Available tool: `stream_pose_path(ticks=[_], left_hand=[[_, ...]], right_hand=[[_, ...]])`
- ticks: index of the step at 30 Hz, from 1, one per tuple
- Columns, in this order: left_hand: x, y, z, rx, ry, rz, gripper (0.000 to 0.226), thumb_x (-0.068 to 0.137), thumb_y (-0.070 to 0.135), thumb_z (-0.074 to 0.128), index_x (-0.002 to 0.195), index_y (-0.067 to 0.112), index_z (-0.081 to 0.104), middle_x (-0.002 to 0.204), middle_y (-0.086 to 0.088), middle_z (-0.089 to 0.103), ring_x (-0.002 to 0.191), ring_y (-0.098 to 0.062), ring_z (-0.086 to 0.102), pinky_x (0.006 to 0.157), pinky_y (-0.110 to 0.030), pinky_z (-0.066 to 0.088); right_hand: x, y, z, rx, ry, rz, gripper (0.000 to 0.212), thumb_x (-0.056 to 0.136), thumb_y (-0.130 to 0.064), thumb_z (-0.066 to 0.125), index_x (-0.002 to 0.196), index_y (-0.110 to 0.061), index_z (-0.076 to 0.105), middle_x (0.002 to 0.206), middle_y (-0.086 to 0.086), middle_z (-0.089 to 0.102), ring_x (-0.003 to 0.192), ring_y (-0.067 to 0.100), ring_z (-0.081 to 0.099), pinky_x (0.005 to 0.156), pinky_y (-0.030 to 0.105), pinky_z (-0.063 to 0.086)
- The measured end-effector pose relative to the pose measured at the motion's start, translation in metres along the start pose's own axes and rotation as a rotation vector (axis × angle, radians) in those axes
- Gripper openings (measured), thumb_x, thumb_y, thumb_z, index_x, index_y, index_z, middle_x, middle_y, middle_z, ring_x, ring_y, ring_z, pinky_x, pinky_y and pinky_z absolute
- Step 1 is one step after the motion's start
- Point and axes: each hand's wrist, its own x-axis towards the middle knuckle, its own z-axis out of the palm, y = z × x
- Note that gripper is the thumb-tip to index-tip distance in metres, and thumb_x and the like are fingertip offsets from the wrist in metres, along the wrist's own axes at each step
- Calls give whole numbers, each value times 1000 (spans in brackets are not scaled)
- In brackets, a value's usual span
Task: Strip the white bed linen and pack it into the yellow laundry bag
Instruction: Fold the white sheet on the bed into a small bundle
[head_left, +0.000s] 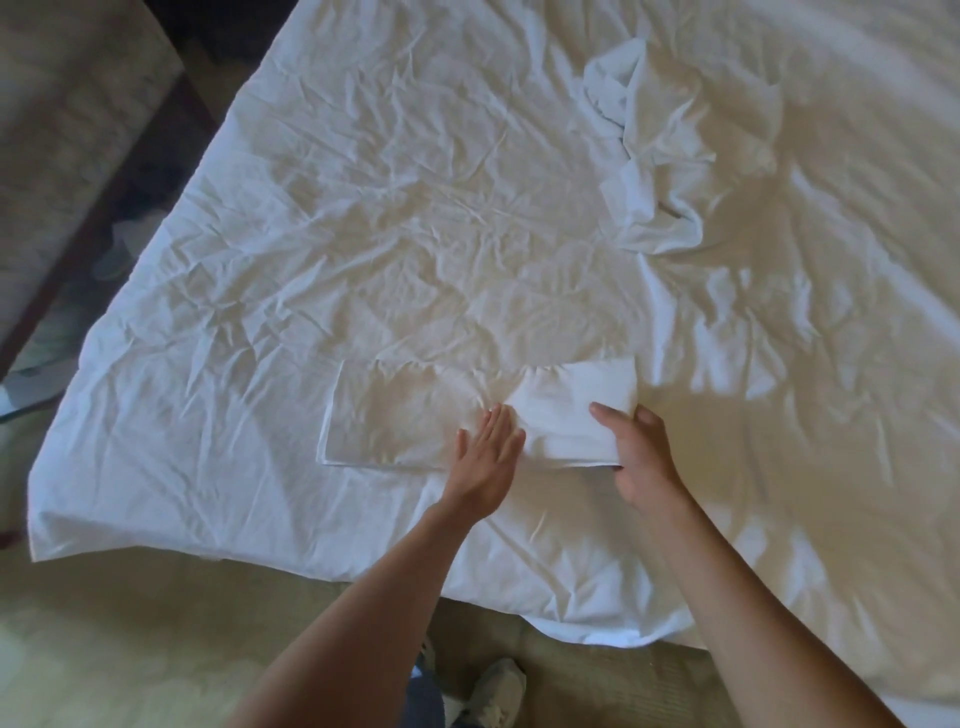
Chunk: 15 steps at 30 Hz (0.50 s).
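Note:
A wrinkled white bed sheet (395, 197) covers the bed and fills most of the view. On it near me lies a folded white pillowcase (395, 415), a flat strip whose right end is turned over. My left hand (488, 447) lies flat with straight fingers on the middle of that strip. My right hand (639, 452) grips the turned-over right end, thumb on top and fingers underneath. A second white piece of linen (649, 171) lies crumpled farther back on the bed. No yellow laundry bag is in view.
The bed's near edge (260, 551) runs along the bottom with beige carpet (156, 623) below it, where my shoes (493, 691) stand. A dark wooden table with a glass top (67, 291) stands close to the bed's left side.

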Motion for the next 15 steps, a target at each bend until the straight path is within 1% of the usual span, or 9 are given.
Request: stream_pose_path(ticks=[2,3,5,6,7,10,11,13,15], left_hand=[[2,5,-10,-146,-4,-51,52,110,34,11,158,17,13,167,0,10,153,-10,2,123,-41,-8],[0,11,-18,-299,10,-73,53,109,38,11,155,18,28,162,-2,27,151,-10,18,123,-40,3],[-4,16,-30,-599,-1,-54,53,107,47,12,129,26,55,130,9,60,124,7,51,110,-25,31],[-5,15,-35,-671,-21,-29,56,107,50,10,123,27,59,119,14,64,114,11,56,103,-18,37],[-5,12,-40,-733,-20,-31,62,105,55,10,128,25,59,121,13,66,116,8,57,104,-17,38],[-8,6,-59,-909,-6,-144,78,96,70,20,147,17,47,130,-2,67,126,-17,59,115,-43,36],[-14,9,-70,-957,18,-166,73,100,65,22,144,14,49,121,-2,71,117,-18,64,108,-43,43],[-15,6,-91,-1053,103,-129,55,108,43,26,126,4,60,91,1,75,87,-14,72,78,-30,57],[-17,-1,-112,-1175,105,-139,48,107,43,31,104,10,66,77,-3,72,73,-17,71,60,-28,56]], right_hand=[[-17,-9,17,-32,-39,-101,5,87,-6,70,88,-10,71,86,6,74,82,23,69,79,38,55],[-26,-13,27,-82,-58,-153,5,89,-10,69,85,-13,71,83,2,73,80,19,68,77,35,54],[-44,-22,47,-200,-110,-234,11,93,-19,65,82,-17,69,80,-3,72,74,11,67,71,30,52],[-52,-26,56,-233,-131,-248,14,95,-21,63,82,-19,68,77,-5,72,71,6,67,67,26,52],[-59,-30,65,-246,-152,-252,16,96,-22,60,82,-19,67,75,-6,71,67,3,66,64,23,50],[-75,-38,96,-254,-249,-208,18,97,-24,57,85,-18,69,75,-2,72,71,11,69,65,30,53],[-80,-39,108,-263,-298,-200,17,96,-26,57,87,-18,70,77,-1,72,74,15,70,69,33,54],[-88,-35,134,-307,-377,-214,14,97,-25,56,96,-21,70,80,-6,71,79,13,69,73,30,53],[-97,-29,161,-362,-427,-228,18,100,-22,53,108,-21,69,85,-11,69,81,4,66,73,23,49]])
